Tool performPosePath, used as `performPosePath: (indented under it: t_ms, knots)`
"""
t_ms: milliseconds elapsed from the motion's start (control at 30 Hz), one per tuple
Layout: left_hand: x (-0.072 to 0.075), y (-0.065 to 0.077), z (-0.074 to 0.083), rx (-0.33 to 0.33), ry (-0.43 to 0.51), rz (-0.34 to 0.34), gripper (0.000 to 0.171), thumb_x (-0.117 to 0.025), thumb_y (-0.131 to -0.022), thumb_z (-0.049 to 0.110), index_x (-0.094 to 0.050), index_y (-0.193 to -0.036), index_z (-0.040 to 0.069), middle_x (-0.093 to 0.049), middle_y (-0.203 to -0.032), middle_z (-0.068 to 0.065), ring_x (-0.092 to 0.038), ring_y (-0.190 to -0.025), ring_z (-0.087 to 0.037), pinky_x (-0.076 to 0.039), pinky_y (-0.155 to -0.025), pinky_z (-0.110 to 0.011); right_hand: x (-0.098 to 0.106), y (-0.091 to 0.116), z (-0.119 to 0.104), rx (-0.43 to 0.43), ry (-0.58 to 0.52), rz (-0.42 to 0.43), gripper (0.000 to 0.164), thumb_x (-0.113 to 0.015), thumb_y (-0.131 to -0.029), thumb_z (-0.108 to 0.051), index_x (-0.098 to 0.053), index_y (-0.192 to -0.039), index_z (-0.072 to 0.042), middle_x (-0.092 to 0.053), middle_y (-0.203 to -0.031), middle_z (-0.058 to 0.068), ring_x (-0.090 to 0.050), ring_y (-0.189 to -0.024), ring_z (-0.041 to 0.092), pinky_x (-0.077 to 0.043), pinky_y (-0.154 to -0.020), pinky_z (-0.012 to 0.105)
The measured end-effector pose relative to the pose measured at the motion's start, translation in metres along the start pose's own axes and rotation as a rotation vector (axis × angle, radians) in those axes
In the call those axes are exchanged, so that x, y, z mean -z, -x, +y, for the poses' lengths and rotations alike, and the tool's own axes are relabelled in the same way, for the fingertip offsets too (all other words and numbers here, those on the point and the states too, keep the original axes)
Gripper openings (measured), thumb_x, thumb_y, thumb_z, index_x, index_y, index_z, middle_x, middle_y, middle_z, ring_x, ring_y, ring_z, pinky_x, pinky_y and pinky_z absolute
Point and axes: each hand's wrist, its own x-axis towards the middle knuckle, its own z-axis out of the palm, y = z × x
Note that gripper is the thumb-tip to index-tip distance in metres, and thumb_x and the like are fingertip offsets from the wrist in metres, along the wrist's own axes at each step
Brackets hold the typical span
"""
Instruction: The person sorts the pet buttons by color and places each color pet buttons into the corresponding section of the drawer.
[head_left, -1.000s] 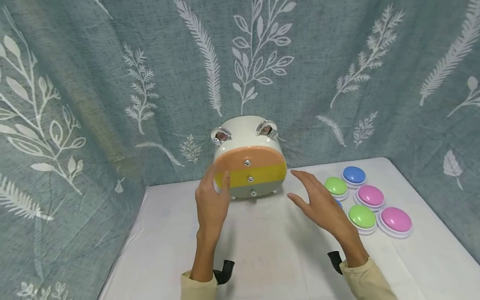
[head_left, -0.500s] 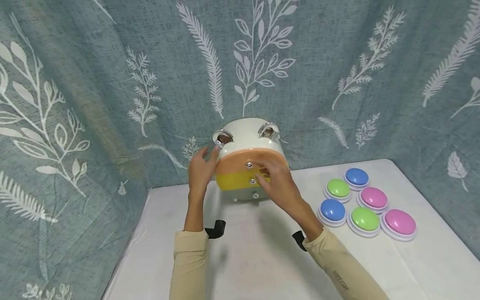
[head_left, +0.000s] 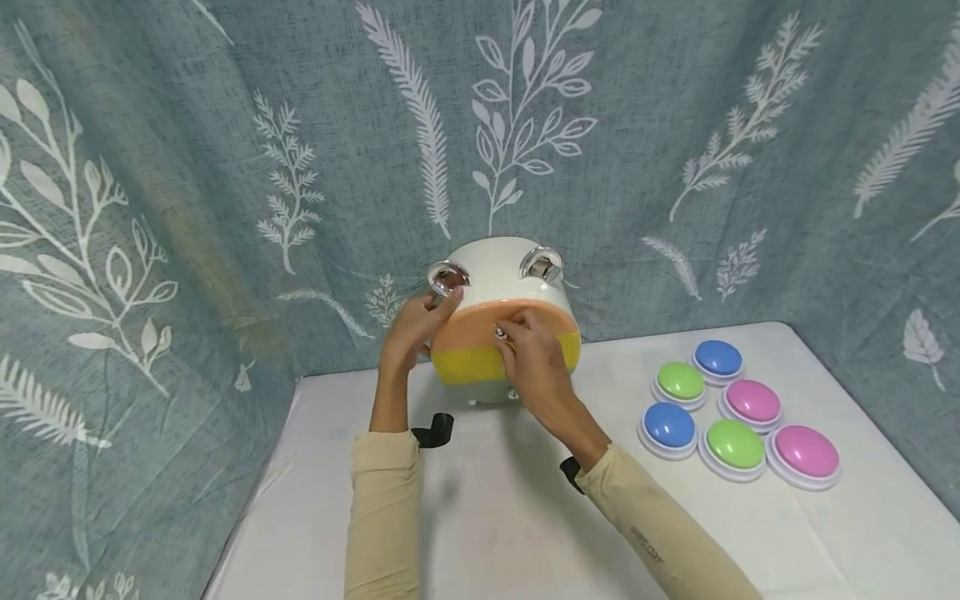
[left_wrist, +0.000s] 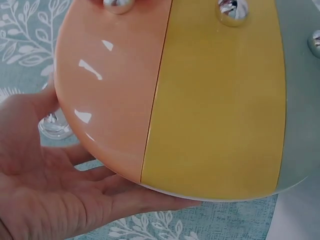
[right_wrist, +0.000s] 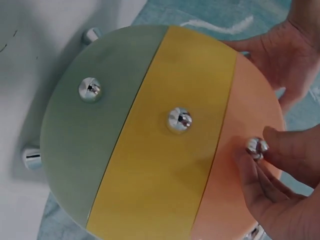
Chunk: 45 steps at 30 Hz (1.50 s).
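1. Head view: blue-grey fabric curtain (head_left: 637, 125) with white leaf prints, hung behind the whole set.
2. Table (head_left: 480, 517) under white cloth, standing before it.
3. Glossy white drum-shaped cabinet (head_left: 480, 325), front banded orange, yellow and grey-green; stood at the table's far side, near the curtain, panels apparently flush. Right wrist view displayed two silver feet (right_wrist: 31, 157) plainly; head view barely caught one.
4. Left hand (head_left: 412, 329), bare: clasped the cabinet's left side, having moved in closer. Left wrist view disclosed fingers along that side, largely hidden from the head.
5. Right hand (head_left: 536, 367), bare: pinched the top knob, having hovered loosely at the front half a second earlier. Judged effect: cabinet steadied, orange panel under control, not yet drawn out.
6. Six domed discs (head_left: 752, 400), blue, green and pink on white bases; grouped at right, absent from both wrist views.
7. Top knob (right_wrist: 256, 146), round, silver; between thumb and finger in right wrist view.
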Motion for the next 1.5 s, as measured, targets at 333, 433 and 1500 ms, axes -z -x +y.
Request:
performPosePath:
  t_ms: [333, 433, 1500]
  knots:
    - [-0.003, -0.002, -0.001, 0.012, 0.002, -0.025, 0.056, -0.058, -0.096, 0.069, -0.051, -0.085, 0.015, -0.045, -0.07, 0.003, -0.047, -0.061, -0.014, -0.042, -0.051, -0.031, -0.006, -0.002, -0.006, -0.015, 0.106, 0.08, 0.011, -0.081, -0.09, -0.007, -0.078, -0.096, 0.001, -0.069, -0.093, 0.011, -0.07, -0.082, 0.026, -0.058, -0.069, 0.039]
    - [-0.003, -0.001, -0.003, 0.006, 0.018, -0.026, 0.056, -0.058, -0.098, 0.068, -0.049, -0.083, 0.014, -0.044, -0.065, 0.004, -0.044, -0.055, -0.013, -0.037, -0.047, -0.028, -0.002, 0.004, -0.01, -0.006, 0.114, 0.071, 0.011, -0.082, -0.089, -0.007, -0.078, -0.094, 0.002, -0.069, -0.091, 0.012, -0.069, -0.08, 0.025, -0.058, -0.067, 0.037]
    - [-0.003, -0.001, -0.008, -0.008, 0.056, 0.002, 0.064, -0.061, -0.095, 0.069, -0.026, -0.071, 0.021, -0.016, -0.06, 0.011, -0.02, -0.051, -0.008, -0.032, -0.045, -0.029, 0.037, 0.055, -0.038, -0.002, 0.165, 0.067, 0.02, -0.09, -0.083, -0.018, -0.077, -0.093, -0.006, -0.067, -0.089, 0.005, -0.068, -0.07, 0.017, -0.056, -0.061, 0.031]
